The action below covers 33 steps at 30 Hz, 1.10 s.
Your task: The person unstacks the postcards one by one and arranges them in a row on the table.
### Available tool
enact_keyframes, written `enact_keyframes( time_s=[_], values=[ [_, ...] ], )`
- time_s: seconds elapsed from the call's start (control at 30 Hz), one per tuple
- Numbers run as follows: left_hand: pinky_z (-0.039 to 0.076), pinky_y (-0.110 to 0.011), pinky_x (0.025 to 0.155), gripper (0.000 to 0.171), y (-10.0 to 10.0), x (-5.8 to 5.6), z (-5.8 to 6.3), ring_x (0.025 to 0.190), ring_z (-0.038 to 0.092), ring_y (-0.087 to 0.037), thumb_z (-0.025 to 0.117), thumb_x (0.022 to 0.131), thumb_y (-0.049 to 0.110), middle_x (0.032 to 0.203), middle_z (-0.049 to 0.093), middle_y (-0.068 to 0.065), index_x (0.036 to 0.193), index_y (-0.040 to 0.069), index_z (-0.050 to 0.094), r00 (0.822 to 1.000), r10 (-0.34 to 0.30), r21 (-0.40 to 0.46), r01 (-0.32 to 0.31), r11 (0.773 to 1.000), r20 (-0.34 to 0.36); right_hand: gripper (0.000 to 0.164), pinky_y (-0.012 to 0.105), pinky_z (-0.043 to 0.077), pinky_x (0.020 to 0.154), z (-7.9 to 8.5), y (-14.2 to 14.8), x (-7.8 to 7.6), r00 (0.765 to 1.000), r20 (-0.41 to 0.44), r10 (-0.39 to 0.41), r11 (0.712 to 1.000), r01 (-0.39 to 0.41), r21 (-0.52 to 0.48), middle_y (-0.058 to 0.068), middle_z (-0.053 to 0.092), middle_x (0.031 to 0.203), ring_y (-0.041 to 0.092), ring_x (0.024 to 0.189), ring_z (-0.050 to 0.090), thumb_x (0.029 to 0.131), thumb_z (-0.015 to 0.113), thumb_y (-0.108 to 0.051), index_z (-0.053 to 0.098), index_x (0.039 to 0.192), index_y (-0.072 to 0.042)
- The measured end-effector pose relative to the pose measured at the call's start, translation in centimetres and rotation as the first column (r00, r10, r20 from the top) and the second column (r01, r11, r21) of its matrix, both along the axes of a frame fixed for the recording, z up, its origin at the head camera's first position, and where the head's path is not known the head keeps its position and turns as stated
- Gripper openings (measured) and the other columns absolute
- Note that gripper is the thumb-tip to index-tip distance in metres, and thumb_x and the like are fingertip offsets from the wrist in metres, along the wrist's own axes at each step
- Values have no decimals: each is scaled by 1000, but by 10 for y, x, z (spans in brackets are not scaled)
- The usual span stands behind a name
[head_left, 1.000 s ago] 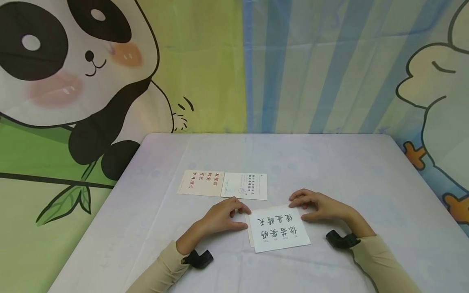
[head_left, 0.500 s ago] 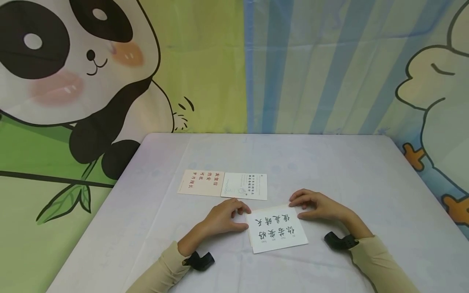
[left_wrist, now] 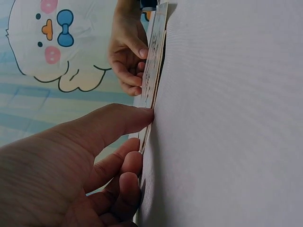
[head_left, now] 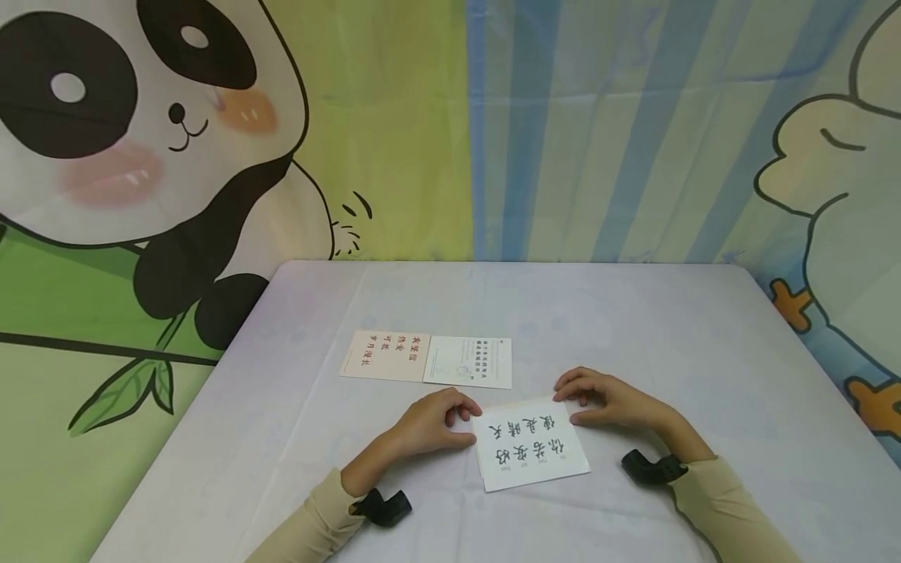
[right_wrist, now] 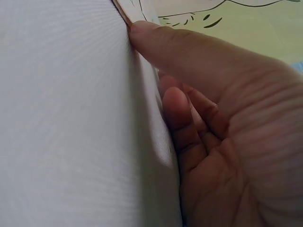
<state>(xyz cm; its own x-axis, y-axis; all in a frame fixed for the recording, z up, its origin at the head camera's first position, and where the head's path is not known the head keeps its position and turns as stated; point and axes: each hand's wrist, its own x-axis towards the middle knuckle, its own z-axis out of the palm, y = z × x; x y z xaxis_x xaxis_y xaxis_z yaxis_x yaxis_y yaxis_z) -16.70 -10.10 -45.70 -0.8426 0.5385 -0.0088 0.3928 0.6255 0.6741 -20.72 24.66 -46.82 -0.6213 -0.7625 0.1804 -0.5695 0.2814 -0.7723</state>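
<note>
A white card [head_left: 531,450] with two rows of black Chinese characters lies on top of another card, whose pale edge [head_left: 480,463] peeks out at the left. The left hand [head_left: 431,422] touches the left side of these cards with thumb and index fingertips, its other fingers loosely bent. At the far right corner, the right hand [head_left: 611,403] touches the edge with thumb and fingertips. In the left wrist view, the left thumb [left_wrist: 139,117] meets the edge of the thin stack [left_wrist: 158,52]. The right thumb [right_wrist: 144,30] presses the stack's edge in the right wrist view.
Behind the stack, a pinkish card [head_left: 385,356] with red characters and a white card [head_left: 468,362] with dark print lie side by side. A white cloth covers the table [head_left: 598,313]. A cartoon panda backdrop [head_left: 176,156] rises behind. Each wrist bears a black camera [head_left: 383,508].
The top card has slid a little left, so less of the card beneath shows along the left side. The right thumb has moved slightly left with it; the left hand has hardly moved.
</note>
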Motion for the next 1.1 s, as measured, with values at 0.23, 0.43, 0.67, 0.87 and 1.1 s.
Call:
enact_keyframes(
  time_s=[0.23,0.43,0.67,0.87,1.1],
  values=[
    [40,-17,67,32,-3,-2,0,73,48,-6,77,75,27,88,57,10,104,22,64,1000,-21,19,21,1000,4,32,20,44,80,-1,0,-1,999,35,-20,1000,20,11,11,53,120,13,99,50,85,68,-19,62,114,-8],
    [41,-17,67,31,-4,-3,0,74,49,-7,75,77,27,89,57,9,106,21,65,999,-34,36,34,999,5,32,20,44,80,-1,1,-1,997,71,-42,999,40,31,9,52,121,13,97,50,85,67,-22,62,115,-10],
    [42,-17,67,34,-5,-5,-1,73,51,-8,74,79,28,90,58,7,109,20,63,998,-61,76,60,995,9,32,21,44,80,0,2,-1,997,71,-15,1000,14,8,12,52,121,14,96,50,85,67,-18,61,115,-8],
    [43,-21,66,48,-4,-7,-2,69,50,-5,73,81,25,92,57,6,124,16,53,993,-112,151,106,983,34,32,22,44,76,-1,2,-3,999,51,5,1000,-3,-30,11,55,113,15,90,51,85,67,-14,58,114,-6],
    [44,-23,68,42,-2,-8,-4,75,54,-11,70,83,17,92,59,2,122,16,55,991,-131,235,122,964,23,33,23,45,71,1,5,-4,994,111,-12,999,18,-46,9,57,97,15,83,51,85,67,-13,57,116,-7]
  ],
)
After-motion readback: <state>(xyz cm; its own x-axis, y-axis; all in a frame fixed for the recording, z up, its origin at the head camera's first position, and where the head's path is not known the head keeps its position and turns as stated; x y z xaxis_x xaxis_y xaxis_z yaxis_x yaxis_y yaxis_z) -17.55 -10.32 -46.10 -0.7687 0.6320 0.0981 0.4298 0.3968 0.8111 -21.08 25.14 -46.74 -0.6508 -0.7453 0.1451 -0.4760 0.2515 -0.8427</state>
